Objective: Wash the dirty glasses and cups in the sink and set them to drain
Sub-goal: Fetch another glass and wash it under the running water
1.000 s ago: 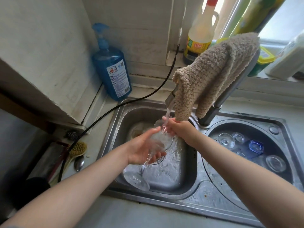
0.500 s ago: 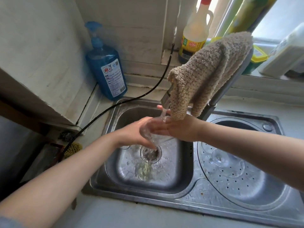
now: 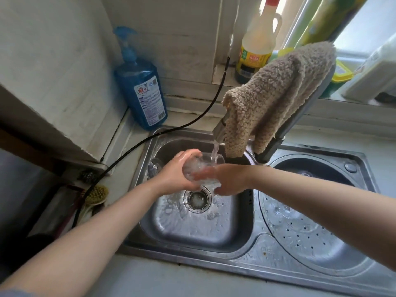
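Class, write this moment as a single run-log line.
step: rinsing | left hand: holds glass | right hand: fingers on glass | tap water: running into glass | place: over sink | draining: not yet
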`<move>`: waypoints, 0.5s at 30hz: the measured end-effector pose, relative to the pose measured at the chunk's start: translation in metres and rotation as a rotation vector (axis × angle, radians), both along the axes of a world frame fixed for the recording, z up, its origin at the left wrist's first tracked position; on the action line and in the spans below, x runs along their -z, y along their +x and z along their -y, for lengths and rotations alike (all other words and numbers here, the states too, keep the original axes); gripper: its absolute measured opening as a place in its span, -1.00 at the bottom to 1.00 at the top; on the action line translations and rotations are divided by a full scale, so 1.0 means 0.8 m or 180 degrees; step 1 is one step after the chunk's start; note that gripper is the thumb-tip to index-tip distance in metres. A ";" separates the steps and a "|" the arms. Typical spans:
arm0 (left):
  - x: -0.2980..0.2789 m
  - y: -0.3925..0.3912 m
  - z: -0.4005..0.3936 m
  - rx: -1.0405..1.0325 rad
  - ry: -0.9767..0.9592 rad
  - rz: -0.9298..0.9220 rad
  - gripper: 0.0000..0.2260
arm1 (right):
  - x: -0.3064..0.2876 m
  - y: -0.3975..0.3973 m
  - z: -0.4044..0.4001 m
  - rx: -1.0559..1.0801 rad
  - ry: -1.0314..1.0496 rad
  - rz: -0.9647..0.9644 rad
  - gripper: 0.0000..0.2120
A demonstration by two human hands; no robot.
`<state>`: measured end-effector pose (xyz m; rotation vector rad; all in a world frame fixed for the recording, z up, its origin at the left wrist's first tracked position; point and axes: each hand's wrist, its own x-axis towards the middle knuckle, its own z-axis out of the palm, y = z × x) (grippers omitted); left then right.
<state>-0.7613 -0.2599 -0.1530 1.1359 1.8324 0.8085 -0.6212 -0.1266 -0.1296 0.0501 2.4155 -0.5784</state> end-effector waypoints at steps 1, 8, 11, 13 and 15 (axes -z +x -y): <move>0.000 -0.001 -0.001 0.0020 -0.0017 0.0059 -0.23 | 0.016 0.000 -0.006 -0.0533 0.0836 -0.0495 -0.46; -0.004 -0.011 -0.002 -0.0014 0.0075 -0.0001 -0.21 | -0.002 -0.005 -0.002 0.0037 0.0504 -0.0541 -0.40; -0.002 -0.008 0.006 0.0119 0.0103 -0.0083 -0.25 | -0.021 -0.004 0.019 0.0668 -0.0902 0.0307 -0.17; 0.001 -0.004 0.009 0.0025 0.0112 0.0032 -0.24 | -0.026 -0.009 0.020 0.1329 -0.1683 0.0438 -0.11; 0.005 0.001 0.009 -0.0099 0.0151 0.0120 -0.24 | -0.026 -0.012 0.020 0.1545 -0.1446 0.0149 -0.07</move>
